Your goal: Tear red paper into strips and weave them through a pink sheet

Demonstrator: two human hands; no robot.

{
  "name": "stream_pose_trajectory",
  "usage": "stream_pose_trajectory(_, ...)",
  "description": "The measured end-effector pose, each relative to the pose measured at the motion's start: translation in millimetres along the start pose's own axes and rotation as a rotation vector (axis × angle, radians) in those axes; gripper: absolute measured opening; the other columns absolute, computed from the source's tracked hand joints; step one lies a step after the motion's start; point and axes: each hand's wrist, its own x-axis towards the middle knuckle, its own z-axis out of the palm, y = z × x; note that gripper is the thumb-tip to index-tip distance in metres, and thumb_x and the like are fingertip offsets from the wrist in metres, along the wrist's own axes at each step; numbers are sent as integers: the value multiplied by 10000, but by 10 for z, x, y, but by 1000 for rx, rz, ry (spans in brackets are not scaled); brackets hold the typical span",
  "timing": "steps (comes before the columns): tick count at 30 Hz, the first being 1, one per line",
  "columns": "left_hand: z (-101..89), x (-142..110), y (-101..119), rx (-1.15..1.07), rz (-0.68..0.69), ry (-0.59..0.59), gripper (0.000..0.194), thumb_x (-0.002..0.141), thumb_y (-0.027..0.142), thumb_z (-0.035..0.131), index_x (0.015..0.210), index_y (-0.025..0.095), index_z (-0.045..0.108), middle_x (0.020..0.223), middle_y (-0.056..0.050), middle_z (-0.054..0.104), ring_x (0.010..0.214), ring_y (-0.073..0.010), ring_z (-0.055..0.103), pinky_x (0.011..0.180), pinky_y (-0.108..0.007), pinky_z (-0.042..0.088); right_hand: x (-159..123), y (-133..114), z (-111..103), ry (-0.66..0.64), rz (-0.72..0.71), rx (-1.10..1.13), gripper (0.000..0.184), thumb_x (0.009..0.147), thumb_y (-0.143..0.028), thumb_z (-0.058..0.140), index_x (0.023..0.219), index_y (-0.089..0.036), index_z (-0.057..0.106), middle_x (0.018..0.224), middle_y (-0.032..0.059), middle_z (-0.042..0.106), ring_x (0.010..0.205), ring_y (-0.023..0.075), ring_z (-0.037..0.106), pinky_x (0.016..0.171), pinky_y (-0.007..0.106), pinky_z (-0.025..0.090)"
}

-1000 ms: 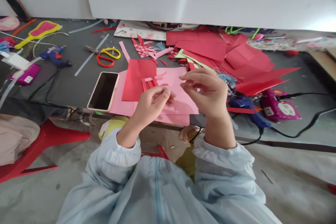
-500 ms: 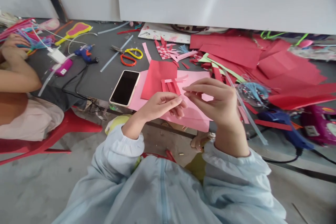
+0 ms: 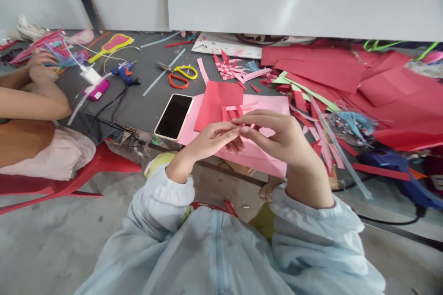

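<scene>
My left hand (image 3: 218,140) is closed in a pinch, thumb pressed against the forefinger. The fingertips of my right hand (image 3: 282,138), also pinched, meet it above the table's front edge. Anything between them is too small or hidden to make out. Just beyond my fingers lies a red sheet of paper (image 3: 219,94), with dark red strips (image 3: 231,111) and a pale pink strip (image 3: 251,105) crossing on it. Beneath is a larger pink sheet (image 3: 266,162), partly covered by my hands.
Left of the paper are a phone (image 3: 174,117), scissors (image 3: 180,76) and a blue glue gun (image 3: 123,73). Red paper sheets (image 3: 318,69), tasselled pieces (image 3: 356,124) and another blue glue gun (image 3: 398,173) lie to the right. Another person's arm (image 3: 34,99) rests at far left.
My right hand has come in to my left, so their fingertips now meet. The whole view has shifted a little, with the table things appearing further right.
</scene>
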Motion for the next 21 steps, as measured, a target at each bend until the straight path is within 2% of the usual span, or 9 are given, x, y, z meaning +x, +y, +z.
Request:
stream_pose_trajectory(6,-11,-1,-10,32,17,28,462,892,612,687,872,151,674,749,-31,709,702,-118,696,689,-238,548,-31,21,-76,-35,7,-1,153,904,-282,702,1035,-305,778,858,17,785,695,168,683,588,312,547)
stream_pose_trajectory(10,-20,-11,-31,71,22,2,460,934,592,642,787,156,628,631,16,629,580,-85,624,618,-221,496,-67,18,-113,-65,14,4,161,883,-282,730,1035,-261,779,866,42,788,716,182,704,612,323,557)
stream_pose_trajectory(13,-27,-15,-50,107,14,-26,462,956,580,613,748,168,590,581,36,589,534,-77,593,607,-227,471,-95,17,-112,-49,18,-14,142,896,-272,706,1013,-250,784,871,50,791,713,189,716,614,328,562)
stream_pose_trajectory(21,1,-32,1,140,-60,-65,538,911,702,583,850,171,640,646,-10,654,586,-115,617,617,-254,485,-101,48,-109,22,7,-98,143,893,-210,673,956,-229,799,848,63,796,718,195,729,606,313,556)
